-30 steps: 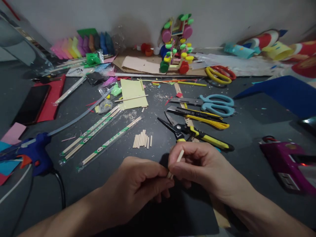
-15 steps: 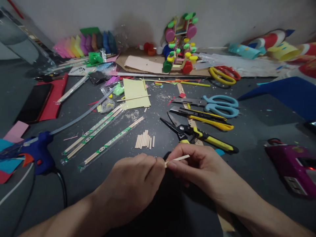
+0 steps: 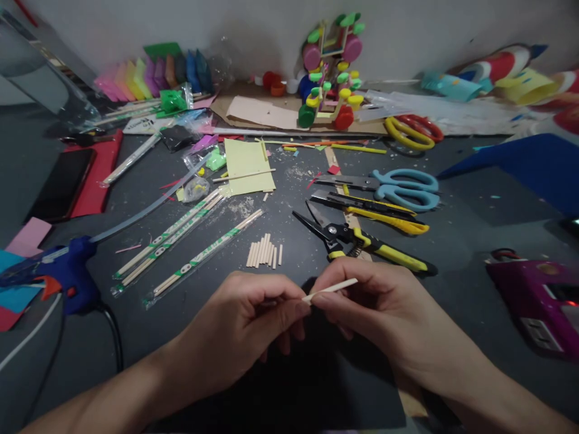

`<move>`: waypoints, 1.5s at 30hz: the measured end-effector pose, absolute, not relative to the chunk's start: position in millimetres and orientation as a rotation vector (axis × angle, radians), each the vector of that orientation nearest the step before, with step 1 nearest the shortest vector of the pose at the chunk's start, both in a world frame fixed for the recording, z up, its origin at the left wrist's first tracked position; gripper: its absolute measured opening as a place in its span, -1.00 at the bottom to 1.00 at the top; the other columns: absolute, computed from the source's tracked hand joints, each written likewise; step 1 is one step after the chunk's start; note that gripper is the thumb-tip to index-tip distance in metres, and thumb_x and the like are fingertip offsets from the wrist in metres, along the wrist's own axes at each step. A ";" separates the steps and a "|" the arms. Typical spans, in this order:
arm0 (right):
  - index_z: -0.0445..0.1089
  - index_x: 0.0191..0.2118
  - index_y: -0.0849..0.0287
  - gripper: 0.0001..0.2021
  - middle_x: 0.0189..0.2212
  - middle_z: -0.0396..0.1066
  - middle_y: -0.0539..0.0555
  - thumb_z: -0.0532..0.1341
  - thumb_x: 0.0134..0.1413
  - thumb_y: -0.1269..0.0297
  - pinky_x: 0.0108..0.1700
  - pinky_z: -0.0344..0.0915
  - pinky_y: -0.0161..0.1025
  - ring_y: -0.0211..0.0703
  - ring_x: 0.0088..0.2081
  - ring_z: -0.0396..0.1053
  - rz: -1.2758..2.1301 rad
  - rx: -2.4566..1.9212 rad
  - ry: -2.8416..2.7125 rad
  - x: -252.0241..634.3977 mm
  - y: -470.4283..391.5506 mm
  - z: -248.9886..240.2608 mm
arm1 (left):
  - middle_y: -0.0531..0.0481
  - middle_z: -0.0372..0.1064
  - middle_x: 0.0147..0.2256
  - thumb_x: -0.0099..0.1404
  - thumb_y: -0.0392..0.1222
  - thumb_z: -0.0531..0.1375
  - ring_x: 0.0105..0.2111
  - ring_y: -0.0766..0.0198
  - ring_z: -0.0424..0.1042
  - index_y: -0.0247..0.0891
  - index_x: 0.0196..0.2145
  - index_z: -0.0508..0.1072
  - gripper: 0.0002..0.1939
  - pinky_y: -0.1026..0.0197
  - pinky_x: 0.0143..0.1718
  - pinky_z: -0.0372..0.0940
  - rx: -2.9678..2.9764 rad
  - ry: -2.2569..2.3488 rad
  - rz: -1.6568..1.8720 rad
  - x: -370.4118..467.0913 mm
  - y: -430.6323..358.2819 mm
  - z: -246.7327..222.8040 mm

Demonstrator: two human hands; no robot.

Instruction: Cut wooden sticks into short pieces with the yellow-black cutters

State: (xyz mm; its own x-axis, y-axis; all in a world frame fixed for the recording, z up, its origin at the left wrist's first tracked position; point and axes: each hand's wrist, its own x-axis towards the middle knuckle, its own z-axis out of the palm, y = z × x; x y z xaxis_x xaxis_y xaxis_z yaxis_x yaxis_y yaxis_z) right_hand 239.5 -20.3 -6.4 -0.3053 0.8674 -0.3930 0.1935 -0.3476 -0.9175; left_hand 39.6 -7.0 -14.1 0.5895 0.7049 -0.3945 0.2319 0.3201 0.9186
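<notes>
A short pale wooden stick [image 3: 335,287] is pinched between the fingertips of both hands, just above the dark table. My left hand [image 3: 260,316] grips its left end between thumb and forefinger. My right hand [image 3: 366,301] pinches it near the middle, and the stick's right end pokes out over the fingers, tilted slightly up. Beyond the hands lies a row of short cut sticks [image 3: 261,251]. Close behind my right hand rest black and yellow pruning shears [image 3: 335,232], their blades apart. Paper-wrapped chopsticks [image 3: 203,259] lie to the left of the cut pieces.
A blue glue gun [image 3: 79,277] with cables sits at left. Blue-handled scissors [image 3: 402,190] and a yellow utility knife [image 3: 389,218] lie beyond the shears. A purple device [image 3: 534,301] stands at right. Small wheeled models [image 3: 332,78] stand at the back.
My left hand has rolled from a fist-like grip, its thumb now showing along the stick. The stick's free end reaches slightly farther right.
</notes>
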 end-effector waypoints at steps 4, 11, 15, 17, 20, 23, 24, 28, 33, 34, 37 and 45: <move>0.42 -0.43 0.13 -0.78 -0.65 0.22 -0.12 0.29 0.14 0.13 -0.60 -0.04 -0.40 -0.38 -0.60 0.09 1.711 -1.412 -1.393 241.0 -21.0 -6.9 | 0.08 0.40 -0.48 0.40 -0.06 0.16 -0.55 0.47 0.36 -0.28 -0.36 0.47 -0.74 0.51 -0.64 0.20 1.092 0.888 0.333 38.3 -6.1 -14.8; 0.43 -0.43 0.13 -0.78 -0.65 0.27 -0.13 0.33 0.13 0.13 -0.59 0.01 -0.43 -0.41 -0.61 0.15 1.767 -1.336 -1.301 241.8 -18.5 -6.6 | 0.11 0.41 -0.48 0.31 -0.14 0.25 -0.55 0.47 0.35 -0.26 -0.35 0.49 -0.86 0.51 -0.64 0.22 1.039 0.871 0.308 38.1 -5.1 -13.9; 0.43 -0.44 0.15 -0.74 -0.64 0.29 -0.11 0.34 0.11 0.08 -0.59 0.03 -0.43 -0.40 -0.60 0.17 1.774 -1.351 -1.343 242.7 -18.0 -5.8 | 0.11 0.41 -0.50 0.29 -0.16 0.27 -0.56 0.47 0.35 -0.26 -0.37 0.50 -0.87 0.51 -0.64 0.22 1.080 0.902 0.321 39.8 -6.6 -13.6; 0.43 -0.44 0.15 -0.73 -0.65 0.27 -0.10 0.33 0.11 0.07 -0.59 0.03 -0.42 -0.38 -0.60 0.16 1.760 -1.370 -1.374 242.8 -18.6 -5.2 | 0.12 0.41 -0.50 0.27 -0.15 0.29 -0.56 0.47 0.35 -0.26 -0.36 0.50 -0.87 0.51 -0.64 0.22 1.055 0.914 0.319 40.1 -6.8 -13.2; 0.42 -0.44 0.15 -0.73 -0.66 0.24 -0.11 0.32 0.13 0.06 -0.59 0.01 -0.42 -0.39 -0.60 0.13 1.746 -1.379 -1.401 241.9 -19.5 -4.5 | 0.11 0.40 -0.51 0.30 -0.10 0.26 -0.57 0.47 0.34 -0.27 -0.37 0.50 -0.82 0.51 -0.65 0.20 1.070 0.927 0.331 39.7 -7.0 -13.5; 0.43 -0.43 0.15 -0.74 -0.65 0.25 -0.12 0.33 0.12 0.07 -0.60 0.02 -0.43 -0.39 -0.60 0.14 1.749 -1.380 -1.391 241.8 -19.2 -4.8 | 0.12 0.38 -0.53 0.35 -0.09 0.22 -0.59 0.49 0.32 -0.28 -0.38 0.49 -0.78 0.52 -0.66 0.19 1.103 0.921 0.352 39.0 -7.6 -14.5; 0.44 -0.43 0.15 -0.75 -0.65 0.27 -0.12 0.34 0.11 0.08 -0.59 0.03 -0.44 -0.39 -0.60 0.16 1.754 -1.379 -1.374 242.2 -18.5 -5.2 | 0.12 0.37 -0.54 0.35 -0.08 0.22 -0.60 0.49 0.31 -0.28 -0.38 0.49 -0.77 0.52 -0.66 0.19 1.101 0.915 0.364 38.9 -7.7 -14.7; 0.47 -0.42 0.13 -0.81 -0.60 0.32 -0.11 0.36 0.10 0.15 -0.53 0.14 -0.45 -0.40 -0.57 0.24 1.767 -1.331 -1.319 243.8 -14.5 -6.3 | 0.13 0.35 -0.55 0.35 -0.08 0.23 -0.62 0.50 0.30 -0.28 -0.40 0.46 -0.77 0.52 -0.67 0.17 1.065 0.917 0.407 39.1 -7.4 -14.1; 0.47 -0.44 0.15 -0.81 -0.59 0.33 -0.11 0.36 0.11 0.18 -0.54 0.14 -0.46 -0.42 -0.57 0.25 1.759 -1.303 -1.320 242.4 -14.7 -6.4 | 0.14 0.34 -0.55 0.35 -0.08 0.23 -0.63 0.52 0.26 -0.28 -0.39 0.46 -0.77 0.52 -0.67 0.15 1.024 0.903 0.393 39.2 -9.0 -14.8; 0.46 -0.44 0.15 -0.80 -0.60 0.32 -0.11 0.36 0.11 0.17 -0.54 0.13 -0.46 -0.42 -0.57 0.25 1.761 -1.309 -1.320 242.1 -15.5 -6.5 | 0.14 0.34 -0.56 0.35 -0.08 0.23 -0.63 0.52 0.25 -0.28 -0.39 0.46 -0.77 0.52 -0.67 0.15 1.023 0.900 0.389 39.3 -9.6 -15.2; 0.43 -0.45 0.16 -0.75 -0.61 0.30 -0.10 0.34 0.12 0.12 -0.56 0.10 -0.43 -0.39 -0.58 0.22 1.752 -1.344 -1.335 241.8 -17.6 -7.1 | 0.14 0.33 -0.57 0.34 -0.08 0.23 -0.63 0.52 0.25 -0.29 -0.40 0.45 -0.76 0.51 -0.64 0.17 1.016 0.898 0.381 39.9 -10.2 -15.5; 0.44 -0.42 0.16 -0.71 -0.59 0.31 -0.06 0.32 0.14 0.03 -0.56 0.07 -0.37 -0.34 -0.56 0.19 1.649 -1.394 -1.483 241.6 -18.7 -4.6 | 0.06 0.44 -0.45 0.38 -0.01 0.19 -0.56 0.47 0.36 -0.30 -0.36 0.47 -0.71 0.47 -0.61 0.25 0.908 0.841 0.305 39.9 -5.2 -14.5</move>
State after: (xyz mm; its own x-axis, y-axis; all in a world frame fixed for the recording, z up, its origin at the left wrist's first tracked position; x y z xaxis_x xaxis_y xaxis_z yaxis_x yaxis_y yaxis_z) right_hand 241.6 -18.7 -4.6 -0.3382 0.8765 -0.3426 0.2485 -0.2679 -0.9308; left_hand 39.9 -5.2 -14.5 0.6509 0.5620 -0.5104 0.1039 0.6001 0.7932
